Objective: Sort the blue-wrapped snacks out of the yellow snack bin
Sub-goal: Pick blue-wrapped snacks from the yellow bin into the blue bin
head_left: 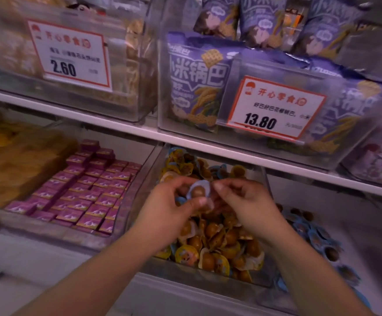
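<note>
White store shelving carries clear plastic bins. Left hand (171,201) and right hand (242,201) pinch one round blue-wrapped snack (198,190) above the yellow snack bin (208,277); glossy pink boxes (83,190) sit just left.

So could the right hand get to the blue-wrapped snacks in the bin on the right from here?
Probably yes. The right hand is above the yellow bin, and the blue snacks lie uncovered just beside it, with nothing between.
</note>
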Available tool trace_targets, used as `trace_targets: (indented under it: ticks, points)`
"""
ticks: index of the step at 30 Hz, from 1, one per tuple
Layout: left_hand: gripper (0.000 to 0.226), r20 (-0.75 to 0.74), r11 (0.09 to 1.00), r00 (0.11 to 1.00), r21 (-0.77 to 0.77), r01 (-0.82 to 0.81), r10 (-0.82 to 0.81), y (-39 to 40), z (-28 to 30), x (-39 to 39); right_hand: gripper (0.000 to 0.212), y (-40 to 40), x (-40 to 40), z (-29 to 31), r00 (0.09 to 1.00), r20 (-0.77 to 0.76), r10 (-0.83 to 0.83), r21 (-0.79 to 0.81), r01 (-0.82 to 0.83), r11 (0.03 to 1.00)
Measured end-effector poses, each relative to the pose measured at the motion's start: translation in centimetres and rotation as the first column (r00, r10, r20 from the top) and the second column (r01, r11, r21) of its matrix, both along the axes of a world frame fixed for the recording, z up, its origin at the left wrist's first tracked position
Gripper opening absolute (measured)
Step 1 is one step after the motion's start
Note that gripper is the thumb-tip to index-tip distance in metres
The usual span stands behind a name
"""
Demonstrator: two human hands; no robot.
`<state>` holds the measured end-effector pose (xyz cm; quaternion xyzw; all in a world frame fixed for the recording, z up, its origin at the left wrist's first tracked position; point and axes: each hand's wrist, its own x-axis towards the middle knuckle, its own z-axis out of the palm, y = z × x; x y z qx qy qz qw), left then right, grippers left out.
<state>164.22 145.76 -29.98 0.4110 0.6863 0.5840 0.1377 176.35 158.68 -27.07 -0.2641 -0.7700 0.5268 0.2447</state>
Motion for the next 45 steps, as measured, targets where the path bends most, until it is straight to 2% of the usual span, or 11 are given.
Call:
trace_targets:
  ticks: [5,10,13,18,22,25,27,29,31,37,45]
  points:
    - [0.018,0.145,0.987,0.982,0.094,-0.132,0.117,-0.1,0.1,-1.2,0.024,2.0,-0.8,-0.5,0.953,0.206,-0.22,0.484,0.096,0.87]
    - [0.008,0.199,0.986,0.973,0.092,-0.139,0.118,-0.8,0.1,-1.5,0.05,1.2,-3.7,-2.9,0.847,0.53,0.052,0.543,-0.386,0.746]
    - [0.008,0.235,0.989,0.967,0.092,-0.119,0.094,-0.9,0.0,-1.3,0.053,1.4,-4.7,-3.6,0.781,0.623,0.053,0.51,-0.457,0.729]
    - [0.014,0.352,0.977,0.932,0.149,-0.152,0.091,-0.8,0.1,-1.7,0.049,1.5,-3.8,-3.3,0.8,0.6,-0.016,0.564,-0.408,0.718]
    - [0.019,0.293,0.977,0.95,0.14,-0.158,0.111,-0.5,-0.2,-1.8,0.018,1.0,-2.8,-3.0,0.927,0.348,-0.138,0.68,-0.148,0.719]
    - [0.021,0.235,0.971,0.963,0.165,-0.175,0.133,-0.3,-0.1,-1.4,0.014,0.1,-1.7,-2.1,0.961,0.134,-0.243,0.5,0.146,0.853]
    - [0.02,0.181,0.963,0.973,0.201,-0.18,0.144,-0.2,0.1,-0.7,0.015,-0.9,-1.0,-1.2,0.962,-0.007,-0.272,0.004,0.272,0.962]
    - [0.023,0.094,0.964,0.985,0.21,-0.161,0.144,-0.1,0.2,0.7,0.03,-2.6,-0.3,-0.2,0.976,-0.142,-0.164,-0.638,0.037,0.769]
    - [0.028,0.009,0.973,0.994,0.206,-0.108,0.109,0.2,0.4,2.3,0.044,-3.9,0.5,0.8,0.967,-0.253,-0.034,-0.825,-0.197,0.53]
    - [0.048,-0.409,0.997,0.909,-0.023,0.075,-0.078,1.6,0.5,4.8,0.021,-3.9,2.4,1.3,0.944,-0.27,-0.189,-0.784,-0.102,0.612]
    - [0.046,-0.459,0.98,0.866,-0.103,0.17,-0.199,2.3,-1.0,4.4,0.011,6.1,9.4,1.8,0.877,-0.183,-0.443,-0.336,0.368,0.867]
